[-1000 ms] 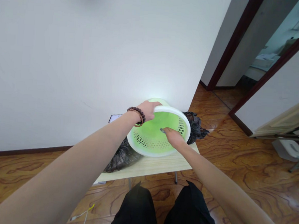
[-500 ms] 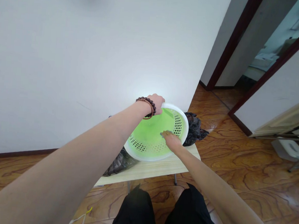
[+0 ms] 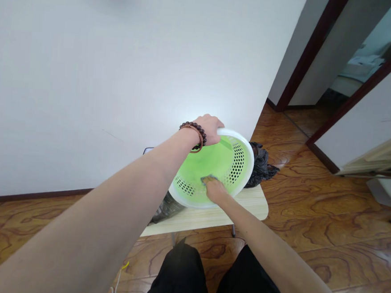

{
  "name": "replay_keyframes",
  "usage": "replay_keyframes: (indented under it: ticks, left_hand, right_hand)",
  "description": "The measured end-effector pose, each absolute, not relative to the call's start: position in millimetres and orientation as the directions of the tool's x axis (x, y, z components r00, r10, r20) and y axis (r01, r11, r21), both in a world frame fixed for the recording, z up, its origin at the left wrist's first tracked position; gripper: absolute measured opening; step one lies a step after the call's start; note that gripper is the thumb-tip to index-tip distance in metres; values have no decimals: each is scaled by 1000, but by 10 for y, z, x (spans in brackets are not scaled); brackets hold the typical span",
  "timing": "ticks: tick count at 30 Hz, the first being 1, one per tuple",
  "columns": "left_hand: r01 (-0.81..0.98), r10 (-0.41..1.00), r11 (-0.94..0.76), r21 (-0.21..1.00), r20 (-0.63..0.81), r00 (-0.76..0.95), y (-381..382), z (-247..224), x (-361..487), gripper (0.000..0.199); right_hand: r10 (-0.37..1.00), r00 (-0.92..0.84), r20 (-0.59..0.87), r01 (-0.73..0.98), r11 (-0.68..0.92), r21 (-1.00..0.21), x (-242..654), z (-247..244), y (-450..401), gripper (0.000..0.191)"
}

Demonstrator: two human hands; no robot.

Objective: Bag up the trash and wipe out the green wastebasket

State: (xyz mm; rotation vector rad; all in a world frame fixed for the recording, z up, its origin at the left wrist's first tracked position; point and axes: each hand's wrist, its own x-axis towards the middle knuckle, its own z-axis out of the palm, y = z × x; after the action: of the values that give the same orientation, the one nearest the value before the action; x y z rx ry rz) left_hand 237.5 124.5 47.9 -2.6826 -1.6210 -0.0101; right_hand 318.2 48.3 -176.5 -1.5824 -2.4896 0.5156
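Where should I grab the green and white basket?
Probably best by the basket's white rim, on the right, coming from above: thumb inside, fingers outside. The rim looks wide and raised, and that side is free of hands; the left hand grips the far edge.

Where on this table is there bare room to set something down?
Front right corner of the table, bordered by the basket, black bag and right forearm. A narrow strip also shows between basket and front edge, left of that forearm. Crowded: the left side, with a dark bag beside the left forearm.
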Motion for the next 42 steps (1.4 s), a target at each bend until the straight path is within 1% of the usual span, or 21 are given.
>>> replay_keyframes:
  ticks: [2,6,8,11,13,16,18,19,23,27,31,36,38,40,42]
  left_hand:
    - [879,879,-476,17,16,476,1238,484,2370,34]
    - [876,876,-481,30,27,481,1229,495,2364,35]
    - [875,876,-483,34,30,482,1229,493,2368,35]
    - [871,871,-491,38,37,489,1236,485,2374,36]
    - [868,869,-495,44,39,494,1241,481,2370,36]
    - [865,866,-499,44,38,498,1240,486,2348,37]
    - [867,868,-497,38,35,496,1231,492,2331,37]
    - [869,869,-494,36,33,493,1225,494,2325,38]
    - [867,868,-497,42,31,496,1205,481,2323,39]
    - [864,865,-502,42,42,500,1207,463,2335,39]
    - [859,859,-511,39,55,509,1212,465,2323,38]
    - [851,851,-524,39,71,521,1190,486,2307,38]
    - [857,857,-514,36,70,511,1173,499,2313,37]
    - [864,864,-502,33,59,499,1158,509,2323,38]
    - [867,867,-498,32,53,496,1150,514,2329,38]
  right_hand:
    - [883,-466,-63,832,412,-371,3232,-1710,339,50]
    - [824,-567,13,761,529,-376,3426,-1587,-32,54]
    - [797,-604,8,731,558,-392,3539,-1514,-183,54]
    - [778,-626,-46,714,548,-436,3677,-1386,-260,52]
    - [798,-600,-58,726,513,-458,3721,-1310,-191,51]
    - [857,-514,34,753,470,-461,3685,-1288,56,52]
    - [873,-478,97,770,469,-433,3597,-1370,255,52]
    - [874,-475,103,779,472,-412,3539,-1438,346,52]
    - [887,-461,19,828,437,-352,3285,-1757,563,51]
    - [909,-416,23,846,396,-357,3137,-1875,516,52]
    - [885,-465,7,817,432,-382,3183,-1794,298,53]
    - [817,-573,69,742,553,-378,3386,-1690,-51,56]
    - [791,-608,64,721,585,-372,3459,-1634,-147,54]
    - [778,-628,32,711,589,-385,3520,-1560,-172,52]
    - [795,-607,17,723,561,-404,3559,-1479,-106,51]
